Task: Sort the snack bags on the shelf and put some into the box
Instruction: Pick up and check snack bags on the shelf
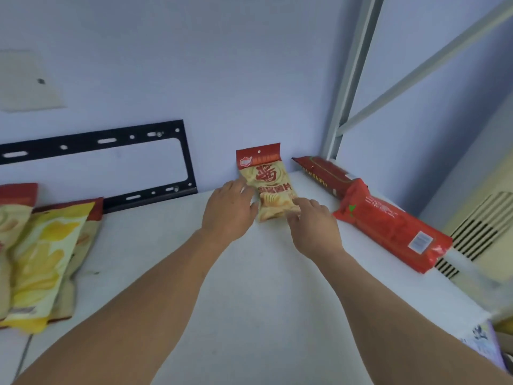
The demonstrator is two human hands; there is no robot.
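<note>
A small cream and red chip bag [266, 177] stands against the wall at the back of the white shelf [249, 287]. My left hand [227, 211] grips its left edge, with fingers behind the bag and thumb in front. My right hand [313, 223] pinches the bag's lower right corner between index finger and thumb. A long red snack bag [388, 229] lies along the shelf's right edge, with a darker red bag [323, 173] behind it. A pile of yellow and cream chip bags [47, 259] lies at the far left. No box is in view.
A black metal bracket [111, 151] is fixed to the wall behind the shelf on the left. A grey shelf post [344, 101] rises at the back right corner. Beyond the right edge stands a beige unit with vent slots [477, 232].
</note>
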